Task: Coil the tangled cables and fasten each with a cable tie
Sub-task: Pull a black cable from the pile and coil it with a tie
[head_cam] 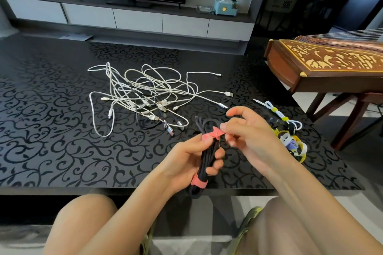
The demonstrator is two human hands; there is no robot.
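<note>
Dark cable bundle (208, 157): it is standing roughly upright in the left hand (186, 163), just over the near edge of the table (51, 109), with its folded loops poking out above and below the fist.
Left hand: its fingers (217, 163) are curling round the middle of the bundle and keeping the strands packed together.
Right hand (248, 130): thumb and forefinger are pinching the free end of the upper pink tie (211, 135) and drawing it off to the right. The other fingers are curling loosely and holding nothing.
Lower pink tie (199, 182): it is wrapping the bottom end of the bundle and looks closed already.
Likely handling: I am judging the bundle light and limp, yet springy enough to fan out if the fist loosens. The strap is looking soft and floppy, so it is needing tension while being laid down.
Where to hold: round the middle, between the two ties, and the strap by its very tip.
White tangle (145, 93): it is lying well apart, farther out on the table, with loops crossing and plugs sticking out. The plugs are probably going to snag if a strand is dragged.
Finished white cable (277, 112): it is lying to the right, bound with yellow ties, with spare ties (294, 145) heaped near it.
</note>
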